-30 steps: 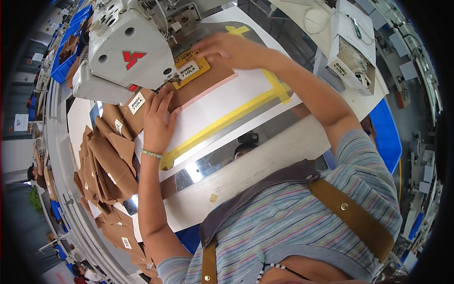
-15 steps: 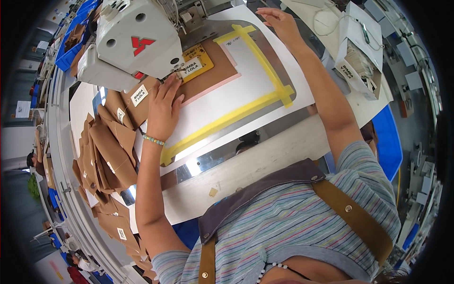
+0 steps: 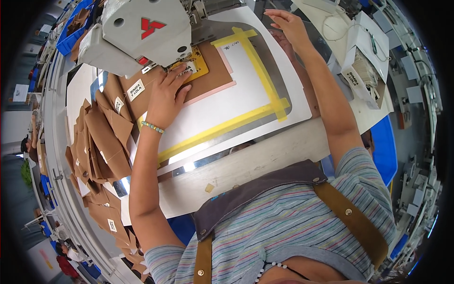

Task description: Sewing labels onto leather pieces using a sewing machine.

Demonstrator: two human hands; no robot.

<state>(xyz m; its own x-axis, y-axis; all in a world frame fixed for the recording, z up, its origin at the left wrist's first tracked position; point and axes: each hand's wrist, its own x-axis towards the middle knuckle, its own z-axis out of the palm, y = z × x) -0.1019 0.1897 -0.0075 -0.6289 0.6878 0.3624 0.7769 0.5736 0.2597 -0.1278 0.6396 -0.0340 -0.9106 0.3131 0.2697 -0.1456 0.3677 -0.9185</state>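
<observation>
My left hand (image 3: pixel 166 92), a beaded bracelet at its wrist, reaches under the head of a white sewing machine (image 3: pixel 146 35). Its fingers are stretched out over a white printed label (image 3: pixel 188 69) inside a yellow frame (image 3: pixel 202 64), partly covering the label. Below lies a flat brown piece (image 3: pixel 210 83), bordered by pink strips, on a white sheet (image 3: pixel 231 106) with yellow tape (image 3: pixel 222 116) along its edges. Raised over the right side of the table is my right hand (image 3: pixel 289 29), fingers loosely extended, holding nothing. The needle area is hidden.
Folded brown pieces (image 3: pixel 101 146) with white labels pile up at the left. On the right stands an open white box (image 3: pixel 364 75) of label strips, a pen on its lid. A blue bin (image 3: pixel 384 146) sits beyond the table's right edge. People work far left.
The taped sheet with the brown piece has slid toward me. My left fingers have moved onto the label. The right hand stays raised. The whole view has shifted slightly.
</observation>
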